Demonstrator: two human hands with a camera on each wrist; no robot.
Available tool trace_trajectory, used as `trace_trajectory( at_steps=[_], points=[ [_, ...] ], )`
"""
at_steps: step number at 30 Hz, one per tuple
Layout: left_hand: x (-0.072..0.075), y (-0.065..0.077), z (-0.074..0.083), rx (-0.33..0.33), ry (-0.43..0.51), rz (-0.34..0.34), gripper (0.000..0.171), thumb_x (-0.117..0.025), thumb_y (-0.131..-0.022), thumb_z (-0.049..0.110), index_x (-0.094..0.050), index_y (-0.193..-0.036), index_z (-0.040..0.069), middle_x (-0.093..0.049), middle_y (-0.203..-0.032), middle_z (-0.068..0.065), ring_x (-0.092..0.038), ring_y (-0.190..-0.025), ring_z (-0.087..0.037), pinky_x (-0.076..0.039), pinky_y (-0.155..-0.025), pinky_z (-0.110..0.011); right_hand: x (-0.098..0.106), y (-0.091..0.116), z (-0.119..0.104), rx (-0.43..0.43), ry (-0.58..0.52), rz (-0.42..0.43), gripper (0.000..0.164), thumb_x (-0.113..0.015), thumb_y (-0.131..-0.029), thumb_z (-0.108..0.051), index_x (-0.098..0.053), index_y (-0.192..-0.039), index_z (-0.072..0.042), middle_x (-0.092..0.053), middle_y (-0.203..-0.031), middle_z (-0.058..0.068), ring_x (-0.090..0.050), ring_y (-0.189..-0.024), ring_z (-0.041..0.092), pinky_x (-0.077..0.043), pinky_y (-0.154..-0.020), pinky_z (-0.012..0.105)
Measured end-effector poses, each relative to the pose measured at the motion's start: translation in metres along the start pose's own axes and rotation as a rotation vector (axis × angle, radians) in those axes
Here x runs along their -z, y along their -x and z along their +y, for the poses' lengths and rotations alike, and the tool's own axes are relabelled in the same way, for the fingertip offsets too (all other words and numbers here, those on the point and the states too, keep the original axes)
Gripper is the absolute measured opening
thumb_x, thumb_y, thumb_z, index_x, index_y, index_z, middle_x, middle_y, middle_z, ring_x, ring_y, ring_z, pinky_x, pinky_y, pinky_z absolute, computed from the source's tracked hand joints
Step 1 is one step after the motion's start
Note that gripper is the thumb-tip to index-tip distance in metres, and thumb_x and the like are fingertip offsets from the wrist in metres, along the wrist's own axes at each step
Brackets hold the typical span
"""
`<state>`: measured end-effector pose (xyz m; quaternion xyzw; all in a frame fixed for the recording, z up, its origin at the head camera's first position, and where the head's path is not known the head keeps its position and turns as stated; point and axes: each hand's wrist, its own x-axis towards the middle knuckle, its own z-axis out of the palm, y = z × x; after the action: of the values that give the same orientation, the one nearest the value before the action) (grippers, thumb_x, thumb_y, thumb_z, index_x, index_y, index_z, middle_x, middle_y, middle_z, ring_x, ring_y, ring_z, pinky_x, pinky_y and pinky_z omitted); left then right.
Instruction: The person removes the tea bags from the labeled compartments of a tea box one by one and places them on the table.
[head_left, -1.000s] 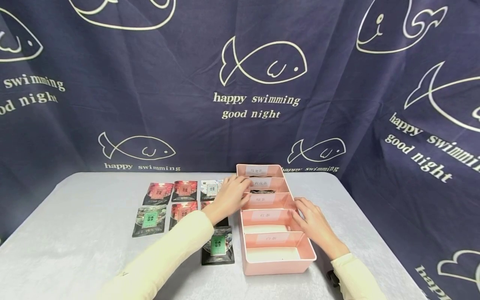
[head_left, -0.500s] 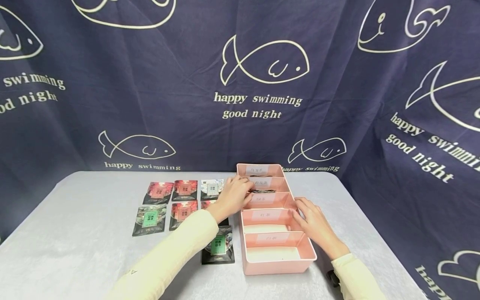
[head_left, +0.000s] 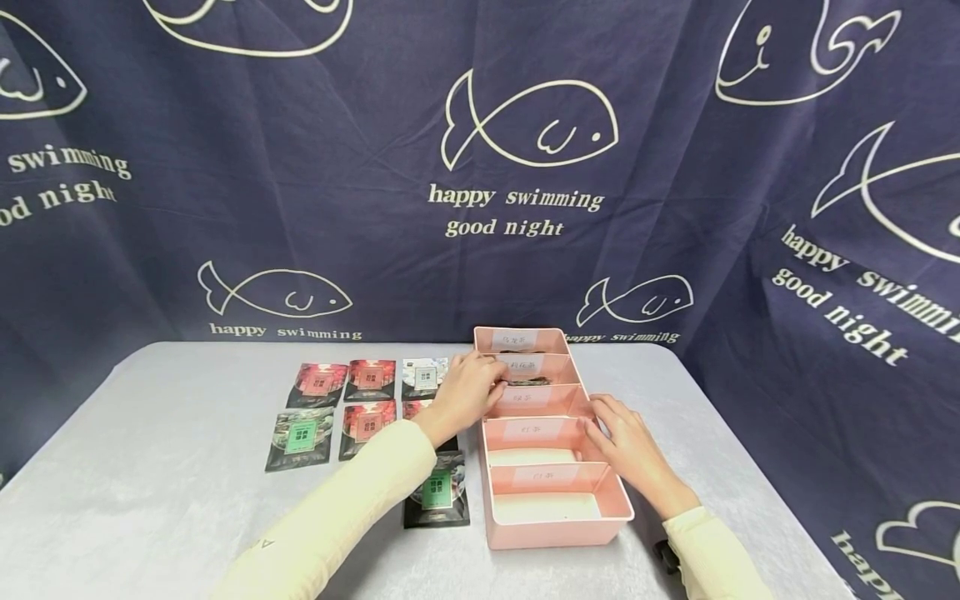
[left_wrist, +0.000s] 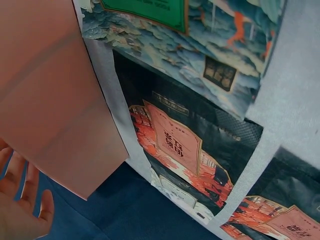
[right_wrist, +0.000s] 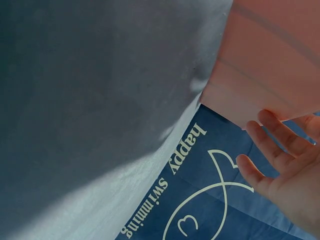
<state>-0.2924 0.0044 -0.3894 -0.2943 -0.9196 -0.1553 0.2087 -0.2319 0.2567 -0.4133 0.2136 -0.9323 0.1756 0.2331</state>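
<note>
A pink divided box (head_left: 555, 535) stands on the table, a paper label on each compartment's far wall. My left hand (head_left: 467, 392) reaches over its left rim into the second compartment from the back. There its thumb and finger appear to pinch the top edge of a tea sachet (head_left: 531, 382); most of that sachet is hidden. In the left wrist view, the left hand (left_wrist: 22, 200) has its fingers over the rim. My right hand (head_left: 630, 442) rests on the box's right rim; in the right wrist view this hand's (right_wrist: 295, 175) fingers are loosely extended.
Left of the box lie red tea sachets (head_left: 370, 379), a white one (head_left: 420, 379) and green-labelled ones (head_left: 300, 440) (head_left: 437, 492), some partly under the left arm. A navy curtain (head_left: 375, 208) hangs behind the table (head_left: 150, 500).
My left hand has shifted slightly right and deeper over the compartment. The sachet's visible top edge has tilted and looks narrower. The right hand and the box stay put.
</note>
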Motion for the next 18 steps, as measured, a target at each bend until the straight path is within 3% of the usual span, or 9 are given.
trace_trajectory(
  at_steps=[8, 18],
  points=[
    [0.0013, -0.0010, -0.0025, 0.036, 0.070, 0.028, 0.004, -0.067, -0.081, 0.023, -0.065, -0.083, 0.023, -0.066, -0.081, 0.009, -0.055, -0.080, -0.015, -0.037, -0.068, -0.032, -0.0008, 0.0002, 0.0005, 0.007, -0.001, 0.011, 0.026, -0.056, -0.085, -0.013, -0.059, -0.104, 0.003, -0.059, -0.109, 0.018, -0.055, -0.103, 0.034, -0.042, -0.080, 0.049],
    [0.0004, 0.0009, -0.0044, 0.064, 0.076, 0.076, 0.005, -0.069, -0.079, 0.024, -0.065, -0.081, 0.021, -0.068, -0.083, 0.009, -0.056, -0.079, -0.014, -0.036, -0.065, -0.031, -0.0009, 0.0005, 0.0007, 0.007, -0.002, 0.006, 0.025, -0.055, -0.085, -0.014, -0.059, -0.104, 0.002, -0.059, -0.109, 0.017, -0.055, -0.103, 0.034, -0.042, -0.080, 0.049]
  ],
)
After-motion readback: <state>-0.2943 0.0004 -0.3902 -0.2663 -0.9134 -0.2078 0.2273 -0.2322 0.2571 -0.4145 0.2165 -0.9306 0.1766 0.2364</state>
